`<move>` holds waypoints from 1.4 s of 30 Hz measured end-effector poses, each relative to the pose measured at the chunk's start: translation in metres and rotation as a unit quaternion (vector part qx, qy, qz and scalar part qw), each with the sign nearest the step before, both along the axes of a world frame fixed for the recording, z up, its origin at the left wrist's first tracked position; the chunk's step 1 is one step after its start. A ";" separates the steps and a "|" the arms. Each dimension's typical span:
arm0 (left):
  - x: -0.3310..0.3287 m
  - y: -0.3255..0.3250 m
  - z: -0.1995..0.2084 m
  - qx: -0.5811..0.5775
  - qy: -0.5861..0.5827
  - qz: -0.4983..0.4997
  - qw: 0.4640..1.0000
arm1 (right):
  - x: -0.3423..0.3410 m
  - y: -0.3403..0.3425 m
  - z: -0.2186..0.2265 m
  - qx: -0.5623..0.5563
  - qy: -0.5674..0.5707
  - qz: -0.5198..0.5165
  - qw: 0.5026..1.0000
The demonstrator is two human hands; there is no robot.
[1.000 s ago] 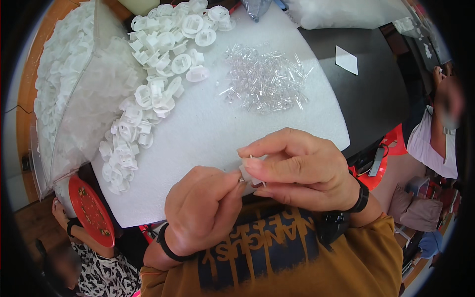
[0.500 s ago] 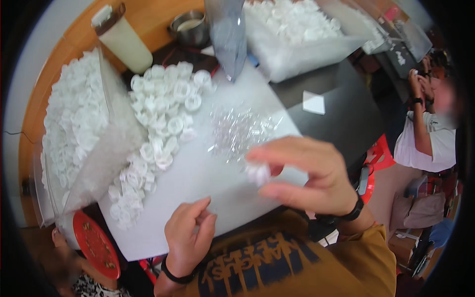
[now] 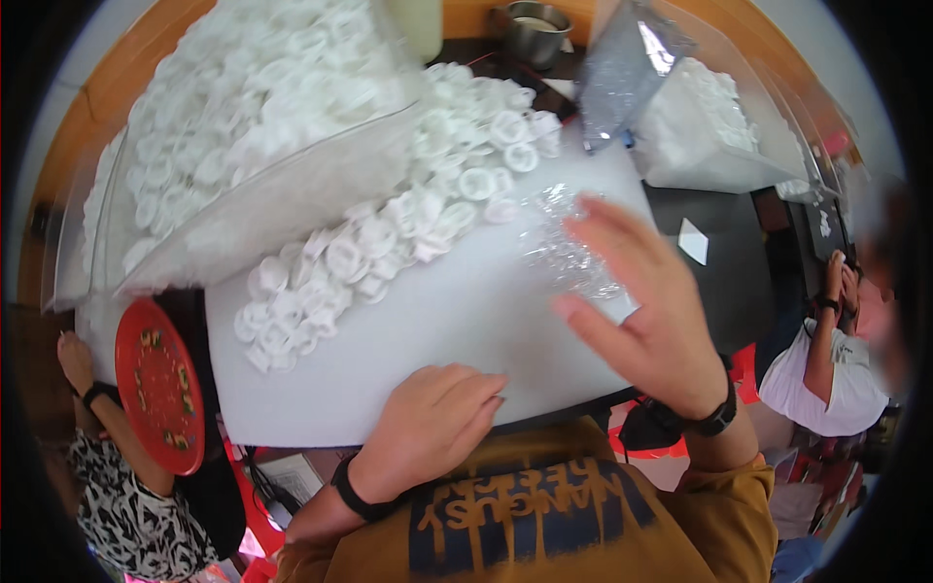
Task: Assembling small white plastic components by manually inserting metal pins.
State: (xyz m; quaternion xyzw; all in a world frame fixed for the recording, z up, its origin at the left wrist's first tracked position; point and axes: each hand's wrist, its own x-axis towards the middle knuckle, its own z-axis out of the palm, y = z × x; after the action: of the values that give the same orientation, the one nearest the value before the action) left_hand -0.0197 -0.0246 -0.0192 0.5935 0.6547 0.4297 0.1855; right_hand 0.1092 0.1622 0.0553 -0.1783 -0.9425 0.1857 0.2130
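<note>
My right hand (image 3: 649,316) hovers over the right part of the white work sheet (image 3: 428,340), fingers and thumb spread, nothing between them. Just beyond its fingertips lies a loose heap of small clear plastic pieces (image 3: 559,243), partly covered by the hand. My left hand (image 3: 428,425) rests low over the sheet's near edge, back upward, fingers curled together; whatever is under them, if anything, is hidden. A long pile of white ring-shaped plastic parts (image 3: 360,253) runs across the sheet beyond my left hand.
A large clear bag (image 3: 292,194) of white parts stands at far left, near a red plate (image 3: 155,389). At the back are a metal cup (image 3: 533,37), a grey plastic bag (image 3: 622,78) and a clear bin (image 3: 709,160). Co-workers sit on both sides.
The view has turned, so the table sits differently. My right hand has opened, and the white part it pinched is gone from its fingers. My left hand's fingers have turned to the right.
</note>
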 end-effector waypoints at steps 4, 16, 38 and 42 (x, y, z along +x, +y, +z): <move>-0.004 -0.005 -0.008 0.062 -0.007 -0.023 0.998 | -0.042 -0.025 -0.018 -0.048 -0.047 0.105 0.992; -0.013 -0.019 -0.007 0.087 -0.111 -0.046 0.989 | -0.100 -0.030 -0.034 -0.025 -0.066 0.105 0.992; -0.007 -0.008 -0.003 0.014 -0.105 -0.025 0.994 | -0.060 -0.031 -0.052 -0.069 -0.045 0.119 0.990; -0.010 -0.011 -0.003 -0.001 -0.097 -0.014 0.995 | -0.045 -0.032 -0.048 -0.159 0.020 0.114 0.981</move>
State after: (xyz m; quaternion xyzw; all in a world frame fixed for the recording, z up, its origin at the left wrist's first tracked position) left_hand -0.0296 -0.0353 -0.0223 0.5576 0.6259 0.4820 0.2548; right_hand 0.0643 0.1299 0.0071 -0.0975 -0.9107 0.3595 0.1786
